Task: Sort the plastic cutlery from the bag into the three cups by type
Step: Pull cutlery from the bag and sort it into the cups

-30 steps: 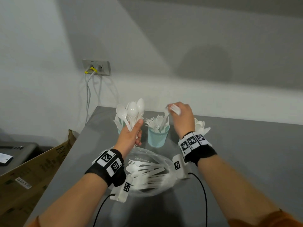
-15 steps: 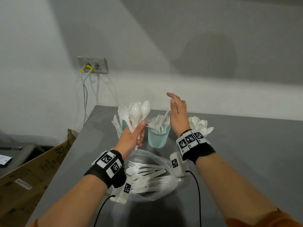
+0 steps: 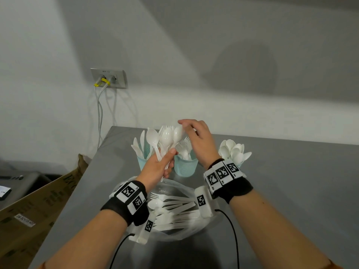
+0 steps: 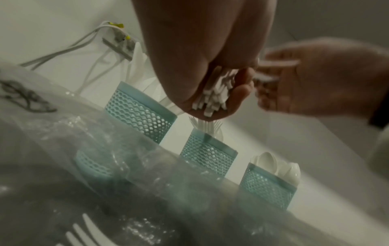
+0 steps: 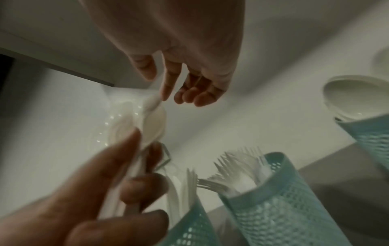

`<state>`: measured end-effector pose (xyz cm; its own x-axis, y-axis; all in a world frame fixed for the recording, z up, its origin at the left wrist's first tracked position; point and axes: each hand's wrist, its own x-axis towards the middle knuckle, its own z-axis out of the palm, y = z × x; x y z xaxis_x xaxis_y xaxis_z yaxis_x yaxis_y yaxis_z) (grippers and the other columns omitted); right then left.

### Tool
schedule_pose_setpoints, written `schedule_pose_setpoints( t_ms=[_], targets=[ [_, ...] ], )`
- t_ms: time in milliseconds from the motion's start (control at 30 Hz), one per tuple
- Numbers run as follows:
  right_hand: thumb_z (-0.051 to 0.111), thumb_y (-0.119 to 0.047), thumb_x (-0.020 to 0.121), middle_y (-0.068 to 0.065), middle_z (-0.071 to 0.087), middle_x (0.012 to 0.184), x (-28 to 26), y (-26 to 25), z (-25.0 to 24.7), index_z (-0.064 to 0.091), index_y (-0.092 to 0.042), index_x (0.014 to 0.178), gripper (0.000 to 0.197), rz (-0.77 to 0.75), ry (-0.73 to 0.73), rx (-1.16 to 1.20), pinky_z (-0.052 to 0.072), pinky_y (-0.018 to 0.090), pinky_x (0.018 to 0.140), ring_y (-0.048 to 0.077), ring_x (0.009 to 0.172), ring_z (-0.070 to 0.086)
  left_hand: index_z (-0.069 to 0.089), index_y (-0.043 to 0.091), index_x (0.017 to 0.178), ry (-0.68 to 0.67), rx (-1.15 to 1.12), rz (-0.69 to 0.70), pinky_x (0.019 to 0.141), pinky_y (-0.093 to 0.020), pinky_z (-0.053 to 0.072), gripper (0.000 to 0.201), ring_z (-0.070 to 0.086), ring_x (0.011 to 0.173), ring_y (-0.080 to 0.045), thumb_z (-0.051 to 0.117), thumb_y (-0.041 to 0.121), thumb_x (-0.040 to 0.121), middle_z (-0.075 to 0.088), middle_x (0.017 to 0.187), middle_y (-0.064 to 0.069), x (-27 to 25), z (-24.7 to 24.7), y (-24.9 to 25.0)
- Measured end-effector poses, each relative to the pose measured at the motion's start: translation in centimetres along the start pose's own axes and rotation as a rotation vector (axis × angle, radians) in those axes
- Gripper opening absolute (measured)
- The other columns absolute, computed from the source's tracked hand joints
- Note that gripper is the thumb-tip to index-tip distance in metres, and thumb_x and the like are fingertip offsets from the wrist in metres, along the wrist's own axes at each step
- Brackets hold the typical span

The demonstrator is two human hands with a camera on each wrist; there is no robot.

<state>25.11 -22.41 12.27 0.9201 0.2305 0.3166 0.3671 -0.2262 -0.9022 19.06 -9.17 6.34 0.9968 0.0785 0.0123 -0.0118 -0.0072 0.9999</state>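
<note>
Left hand [image 3: 159, 167] grips a cutlery bundle [image 3: 167, 138] mid-frame; right hand [image 3: 198, 144], fingers [image 5: 168, 83] loosely spread, touches a spoon tip. Bag [image 3: 174, 210] below; desk [image 3: 291, 191] bare rightward. Left wrist view alone shows three cups [image 4: 208, 158].

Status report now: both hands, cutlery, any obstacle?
Left hand grips bunch of spoons and forks. Right hand open, fingertips at a spoon bowl. Bag not empty. No obstacle seen.
</note>
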Motion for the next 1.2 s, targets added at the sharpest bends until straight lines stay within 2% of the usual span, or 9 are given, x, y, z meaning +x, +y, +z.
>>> schedule_pose_setpoints(
  t_ms=[133, 267, 433, 533, 633, 733, 900, 1067, 1200],
  targets=[
    [0.058, -0.019, 0.091, 0.003, 0.052, 0.1, -0.4, -0.9, 0.1, 0.068, -0.032, 0.102, 0.02, -0.054, -0.123, -0.08, 0.038, 0.007, 0.075, 0.009, 0.08, 0.048, 0.058, 0.017, 0.087, 0.007, 0.1, 0.037, 0.048, -0.019, 0.044, 0.023, 0.045, 0.045, -0.009, 0.055, 0.04, 0.091, 0.055, 0.063, 0.001, 0.0, -0.2, -0.7],
    [0.059, -0.014, 0.089, 0.0, 0.061, 0.096, -0.5, -1.1, -0.6, 0.068, -0.029, 0.093, 0.018, -0.081, -0.14, -0.106, 0.037, 0.012, 0.072, 0.012, 0.09, 0.051, 0.059, 0.016, 0.089, -0.006, 0.179, 0.065, 0.052, -0.018, 0.046, 0.022, 0.052, 0.045, -0.008, 0.058, 0.037, 0.09, 0.061, 0.065, 0.002, -0.4, -0.5, -0.9],
    [0.064, -0.015, 0.087, -0.011, 0.058, 0.087, -0.7, -1.8, -1.2, 0.068, -0.024, 0.101, 0.017, -0.083, -0.201, -0.12, 0.041, 0.017, 0.076, 0.002, 0.078, 0.049, 0.057, 0.014, 0.096, 0.036, 0.219, 0.06, 0.054, -0.024, 0.046, 0.027, 0.05, 0.047, -0.009, 0.061, 0.039, 0.088, 0.058, 0.063, 0.003, -0.4, -0.6, -1.0],
    [0.064, -0.018, 0.087, -0.007, 0.053, 0.093, -0.6, -1.6, -1.5, 0.064, -0.034, 0.114, 0.031, -0.099, -0.268, -0.209, 0.041, 0.02, 0.084, 0.012, 0.089, 0.049, 0.055, 0.017, 0.1, 0.04, 0.248, 0.062, 0.053, -0.023, 0.045, 0.021, 0.048, 0.047, -0.008, 0.061, 0.035, 0.09, 0.057, 0.066, 0.002, -0.4, -0.7, -1.0],
    [0.062, -0.023, 0.088, -0.007, 0.047, 0.093, -0.6, -1.7, -1.8, 0.06, -0.045, 0.109, 0.031, -0.074, -0.364, -0.305, 0.039, 0.029, 0.094, 0.019, 0.098, 0.045, 0.053, 0.018, 0.094, 0.035, 0.281, 0.05, 0.051, -0.022, 0.045, 0.017, 0.048, 0.047, -0.009, 0.063, 0.031, 0.089, 0.056, 0.067, 0.001, -0.4, -1.1, -1.2],
    [0.064, -0.022, 0.087, -0.006, 0.045, 0.093, -0.7, -2.1, -2.2, 0.062, -0.038, 0.1, 0.021, -0.027, -0.387, -0.287, 0.038, 0.026, 0.091, 0.015, 0.095, 0.043, 0.055, 0.012, 0.098, 0.014, 0.323, 0.032, 0.054, -0.026, 0.047, 0.025, 0.051, 0.051, -0.011, 0.065, 0.032, 0.088, 0.057, 0.069, 0.001, -0.4, -1.4, -1.4],
    [0.065, -0.018, 0.086, -0.003, 0.047, 0.092, -0.7, -2.8, -2.0, 0.065, -0.023, 0.091, 0.007, 0.037, -0.373, -0.208, 0.037, 0.005, 0.071, 0.001, 0.076, 0.047, 0.057, 0.016, 0.103, -0.008, 0.332, 0.06, 0.052, -0.02, 0.048, 0.025, 0.055, 0.05, -0.004, 0.068, 0.031, 0.086, 0.059, 0.074, 0.006, -0.9, -1.1, -1.3],
    [0.061, -0.018, 0.089, -0.005, 0.058, 0.082, -0.3, -2.8, -2.0, 0.064, -0.016, 0.087, 0.003, 0.2, -0.336, -0.002, 0.038, 0.011, 0.06, 0.003, 0.069, 0.05, 0.053, 0.02, 0.11, -0.032, 0.285, 0.081, 0.052, -0.015, 0.047, 0.026, 0.056, 0.05, -0.004, 0.065, 0.025, 0.088, 0.058, 0.08, 0.008, -1.4, -0.6, -0.9],
    [0.054, -0.021, 0.093, -0.005, 0.057, 0.076, -0.4, -2.7, -1.6, 0.061, -0.012, 0.092, 0.012, 0.229, -0.226, 0.099, 0.039, 0.023, 0.063, 0.008, 0.066, 0.049, 0.05, 0.02, 0.12, -0.006, 0.314, 0.097, 0.051, -0.017, 0.048, 0.034, 0.056, 0.06, -0.007, 0.064, 0.028, 0.089, 0.059, 0.089, 0.007, -1.1, -0.3, -1.0]
  ],
)
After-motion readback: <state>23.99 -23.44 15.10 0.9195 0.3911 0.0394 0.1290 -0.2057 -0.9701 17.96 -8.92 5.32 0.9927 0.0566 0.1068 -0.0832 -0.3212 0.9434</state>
